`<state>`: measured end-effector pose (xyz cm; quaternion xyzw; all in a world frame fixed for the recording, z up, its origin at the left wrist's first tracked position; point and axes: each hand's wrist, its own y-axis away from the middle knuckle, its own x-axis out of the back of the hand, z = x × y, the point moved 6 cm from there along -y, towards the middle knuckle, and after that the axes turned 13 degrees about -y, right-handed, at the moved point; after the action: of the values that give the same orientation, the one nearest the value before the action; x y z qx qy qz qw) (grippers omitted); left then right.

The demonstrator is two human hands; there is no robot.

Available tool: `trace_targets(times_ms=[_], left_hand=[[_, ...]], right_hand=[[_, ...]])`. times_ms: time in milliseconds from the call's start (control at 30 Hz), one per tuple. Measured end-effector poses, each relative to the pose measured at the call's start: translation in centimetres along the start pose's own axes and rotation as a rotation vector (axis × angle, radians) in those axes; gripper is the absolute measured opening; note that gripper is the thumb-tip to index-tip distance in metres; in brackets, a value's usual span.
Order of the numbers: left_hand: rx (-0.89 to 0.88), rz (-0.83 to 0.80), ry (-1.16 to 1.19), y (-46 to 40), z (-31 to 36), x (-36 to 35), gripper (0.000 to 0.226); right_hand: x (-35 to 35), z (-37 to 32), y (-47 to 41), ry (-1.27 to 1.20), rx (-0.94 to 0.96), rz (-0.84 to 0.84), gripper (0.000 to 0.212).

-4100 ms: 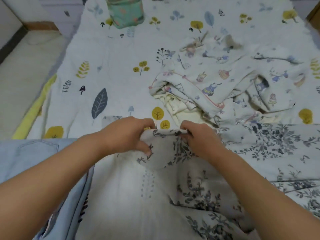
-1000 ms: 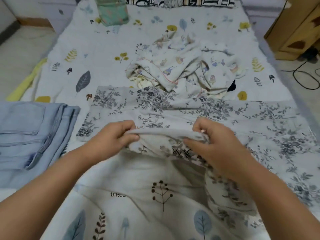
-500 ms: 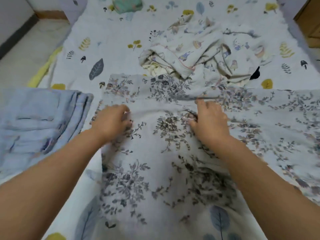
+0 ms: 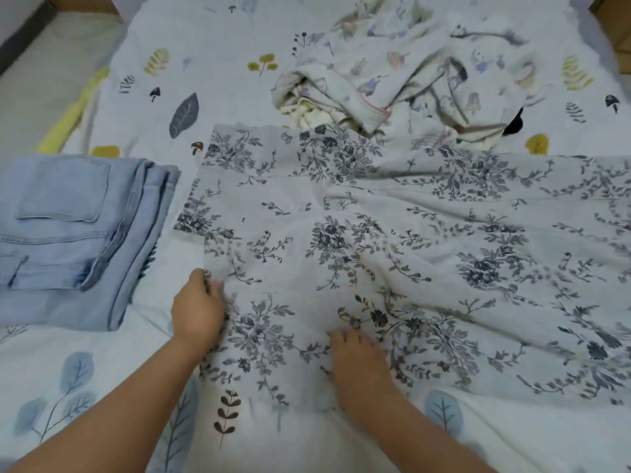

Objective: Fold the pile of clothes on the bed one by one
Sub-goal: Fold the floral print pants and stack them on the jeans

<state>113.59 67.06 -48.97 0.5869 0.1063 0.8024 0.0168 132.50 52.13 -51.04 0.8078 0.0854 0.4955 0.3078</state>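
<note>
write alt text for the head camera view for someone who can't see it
Two bare hands, left hand and right hand, press on a grey floral garment spread flat on a leaf-print bedsheet. Folded light blue jeans lie to its left, and a crumpled pile of unfolded clothes sits beyond it.

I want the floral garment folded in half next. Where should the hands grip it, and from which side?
Probably grip the floral garment along its straight left edge, near the left hand, coming from the folded jeans side. That edge lies flat and free on the bed sheet; the far edge touches the unfolded pile.
</note>
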Motion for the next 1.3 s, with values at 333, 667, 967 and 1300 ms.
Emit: trace_targets(times_ms=[333, 667, 967, 1300], left_hand=[[0.008, -0.042, -0.336, -2.4, -7.0, 4.0, 0.021], [-0.417, 0.077, -0.432, -0.4, -0.9, 1.1, 0.050], [-0.630, -0.416, -0.664, 3.8, 4.1, -7.7, 0.056], [-0.911, -0.513, -0.573, 7.6, 13.5, -4.5, 0.025]], right_hand=[[-2.2, -8.7, 3.6, -0.075, 0.355, -0.207, 0.021], [3.3, -0.9, -0.2, -0.168, 0.006, 0.555, 0.045], [-1.2, 1.4, -1.0, -0.044, -0.108, 0.054, 0.063], [6.4, 4.6, 4.1, -0.332, -0.114, 0.146, 0.031]])
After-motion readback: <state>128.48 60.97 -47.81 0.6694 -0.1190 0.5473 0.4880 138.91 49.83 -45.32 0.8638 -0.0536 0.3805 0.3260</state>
